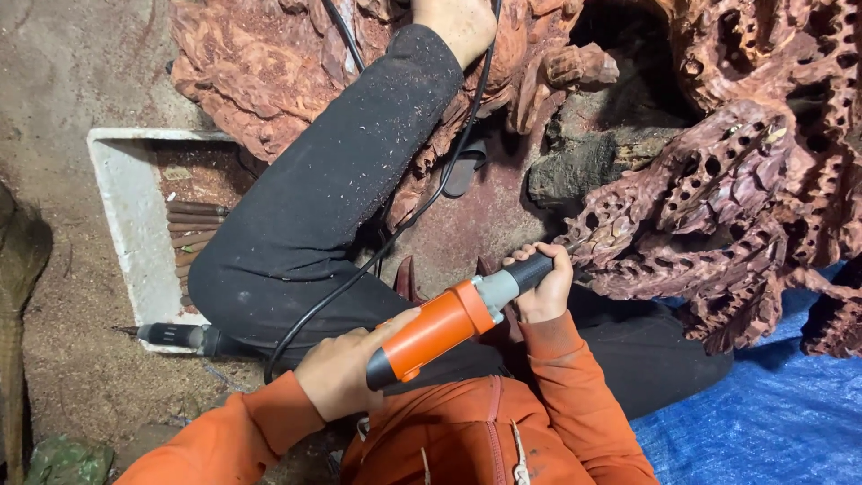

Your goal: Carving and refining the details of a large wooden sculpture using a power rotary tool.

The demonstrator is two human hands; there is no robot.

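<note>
Nearest, the left hand [337, 373] grips the rear of the orange rotary tool [449, 323]; the right hand [545, 287] clenches its black nose. The tool lies over the lap, long axis running lower-left to upper-right, tip against the pierced red wood carving [718, 198]. The trailing black cord [395, 224] could snag the knee and jerk the bit.

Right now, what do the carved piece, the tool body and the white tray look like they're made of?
Carved piece: reddish wood, raw and matte, pitted with holes, probably root or burl. Tool, held in the left hand and right hand: smooth orange plastic body, grey collar likely metal. Tray: white, chalky and dusty; looks like foam, though plastic is possible.
</note>
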